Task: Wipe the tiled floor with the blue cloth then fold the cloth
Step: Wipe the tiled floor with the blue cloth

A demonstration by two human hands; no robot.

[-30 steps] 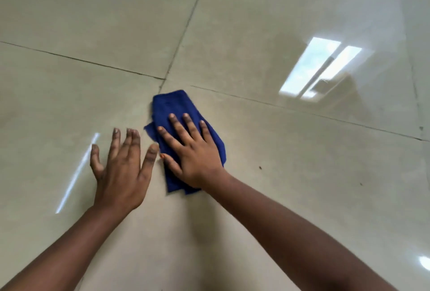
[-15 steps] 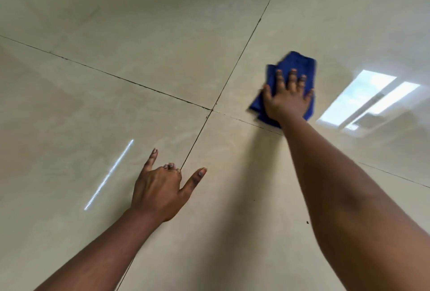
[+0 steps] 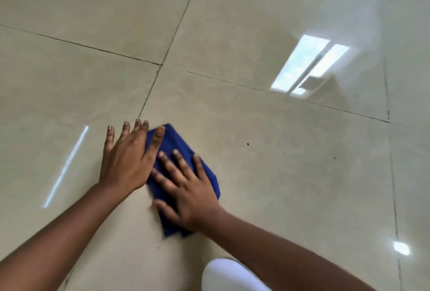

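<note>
A folded blue cloth [image 3: 175,146] lies flat on the glossy beige tiled floor [image 3: 267,169], near the frame's lower middle. My right hand [image 3: 186,188] presses down on the cloth with fingers spread, covering most of it. My left hand [image 3: 126,158] rests flat on the floor just left of the cloth, fingers apart, its thumb lying over the cloth's upper left edge. The cloth's far corner and its near end show beyond my hands.
Dark grout lines cross the floor and meet at a joint [image 3: 161,65] beyond my hands. A bright window reflection [image 3: 307,64] glares at the right. Small dark specks [image 3: 248,144] dot the tile right of the cloth. Something white [image 3: 228,276] sits at the bottom edge.
My right hand has dragged the cloth back from the far tile toward me, ending beside my left hand. My left hand has flattened out and its thumb now touches the cloth.
</note>
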